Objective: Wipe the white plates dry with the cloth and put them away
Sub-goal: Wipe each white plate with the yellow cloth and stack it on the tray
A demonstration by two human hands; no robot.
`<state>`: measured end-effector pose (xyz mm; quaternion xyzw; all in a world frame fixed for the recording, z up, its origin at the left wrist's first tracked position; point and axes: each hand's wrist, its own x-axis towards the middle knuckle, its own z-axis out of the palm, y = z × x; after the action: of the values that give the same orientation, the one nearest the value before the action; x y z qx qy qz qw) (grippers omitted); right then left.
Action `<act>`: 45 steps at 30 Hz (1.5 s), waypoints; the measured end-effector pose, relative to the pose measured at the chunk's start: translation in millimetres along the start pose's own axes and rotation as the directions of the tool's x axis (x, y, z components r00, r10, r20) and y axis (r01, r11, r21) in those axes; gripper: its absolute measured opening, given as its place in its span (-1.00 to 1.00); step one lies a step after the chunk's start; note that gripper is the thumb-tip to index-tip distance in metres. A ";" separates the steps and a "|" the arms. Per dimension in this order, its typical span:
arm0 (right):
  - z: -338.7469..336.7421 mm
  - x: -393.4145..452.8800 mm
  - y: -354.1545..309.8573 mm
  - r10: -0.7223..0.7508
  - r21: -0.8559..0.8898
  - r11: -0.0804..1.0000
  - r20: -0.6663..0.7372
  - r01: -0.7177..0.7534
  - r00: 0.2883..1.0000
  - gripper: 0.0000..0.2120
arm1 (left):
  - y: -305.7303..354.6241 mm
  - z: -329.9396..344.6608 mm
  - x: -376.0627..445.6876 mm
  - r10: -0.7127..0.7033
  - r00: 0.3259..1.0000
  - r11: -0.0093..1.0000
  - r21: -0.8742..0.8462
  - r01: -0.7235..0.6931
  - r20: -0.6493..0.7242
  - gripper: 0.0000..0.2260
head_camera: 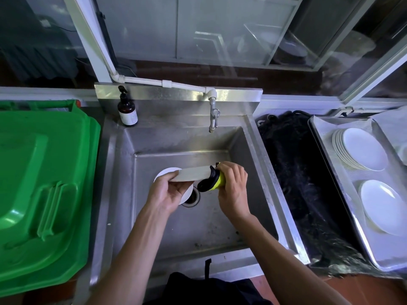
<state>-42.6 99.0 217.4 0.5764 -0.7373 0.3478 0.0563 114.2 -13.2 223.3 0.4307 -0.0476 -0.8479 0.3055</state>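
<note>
**Plate held over the sink, cloth at its edge**

Your left hand (169,190) grips a white plate (191,173) at centre frame, above the sink (220,219), fingers curled round its left rim. Your right hand (233,188) clutches the black-and-yellow cloth (212,181), bunched against the plate's right edge. A second plate (187,192) shows beneath your left hand, over the drain. At right, a tray (326,155) holds a plate stack (361,148) and, lower, more plates (383,205). A green bin (41,183) fills the left.
</note>
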 end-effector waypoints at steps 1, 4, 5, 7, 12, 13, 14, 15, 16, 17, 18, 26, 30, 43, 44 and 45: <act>-0.7 -1.8 2.2 -0.010 -0.004 1.000 0.014 0.010 1.000 -0.57 | -0.1 -0.1 0.0 0.015 1.000 1.000 0.020 -0.015 0.001 -0.88; -2.8 -5.3 8.7 -0.034 -0.020 0.999 0.070 0.035 0.997 -0.58 | -0.4 -2.9 -0.7 0.048 0.999 0.998 0.047 -0.048 -0.011 -0.85; -3.5 -5.5 10.8 -0.038 -0.019 0.999 0.099 0.040 0.994 -0.55 | -0.4 -5.1 -0.2 0.058 0.998 0.998 0.041 -0.057 -0.019 -0.82; -6.1 -5.9 13.6 -0.036 -0.007 0.999 0.172 0.038 0.985 -0.45 | -0.2 -10.2 1.1 0.087 0.996 0.996 0.024 -0.086 -0.023 -0.79; -16.3 -8.2 7.3 0.104 0.140 0.978 0.312 -0.154 0.944 -0.53 | 1.6 -23.3 4.7 0.149 0.988 0.989 0.009 -0.149 -0.030 -0.69; -16.4 -7.8 5.2 0.165 0.178 0.955 0.345 -0.237 0.924 -0.53 | 1.7 -26.1 5.1 0.160 0.986 0.987 0.005 -0.160 -0.040 -0.66; -16.3 -6.7 2.3 0.214 0.208 0.929 0.372 -0.306 0.903 -0.53 | 1.3 -28.4 5.4 0.170 0.984 0.985 0.002 -0.170 -0.051 -0.65; -15.5 -4.8 -1.5 0.250 0.233 0.904 0.392 -0.358 0.886 -0.51 | 0.6 -30.1 5.6 0.176 0.982 0.984 0.001 -0.177 -0.060 -0.63; -14.1 -2.9 -5.4 0.274 0.259 0.880 0.405 -0.397 0.872 -0.48 | -0.8 -31.0 5.5 0.179 0.982 0.984 0.001 -0.179 -0.063 -0.63; -11.9 -1.3 -9.4 0.294 0.284 0.858 0.413 -0.428 0.862 -0.45 | -2.6 -31.1 4.7 0.179 0.982 0.984 0.007 -0.179 -0.059 -0.63; -8.4 0.3 -13.2 0.317 0.302 0.836 0.416 -0.458 0.852 -0.42 | -4.6 -30.4 3.5 0.179 0.982 0.984 0.019 -0.179 -0.051 -0.64; 21.7 3.1 -25.1 0.380 0.270 0.837 0.337 -0.475 0.861 -0.43 | -11.2 -20.5 -7.1 0.216 0.976 0.973 0.081 -0.218 0.031 -0.55; 28.6 -1.7 -25.4 0.253 0.178 0.934 0.275 -0.308 0.927 -0.56 | -13.7 -20.2 -10.4 0.202 0.978 0.976 0.068 -0.206 0.057 -0.56; 43.1 -22.1 -66.7 0.209 0.056 0.970 0.297 -0.235 0.932 -0.53 | -13.5 -16.5 -16.8 0.211 0.973 0.974 0.059 -0.217 0.092 -0.63; 43.0 -23.5 -67.8 0.211 0.077 0.967 0.297 -0.244 0.931 -0.54 | -12.4 -16.0 -17.5 0.217 0.972 0.973 0.059 -0.223 0.093 -0.66; 42.3 -25.3 -68.1 0.211 0.099 0.963 0.299 -0.250 0.931 -0.54 | -12.0 -15.7 -18.1 0.222 0.970 0.972 0.060 -0.229 0.098 -0.67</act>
<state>39.7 88.7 203.8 0.5321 -0.7751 0.3144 -0.1310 128.4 9.4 222.1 0.3941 -0.1403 -0.8241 0.3820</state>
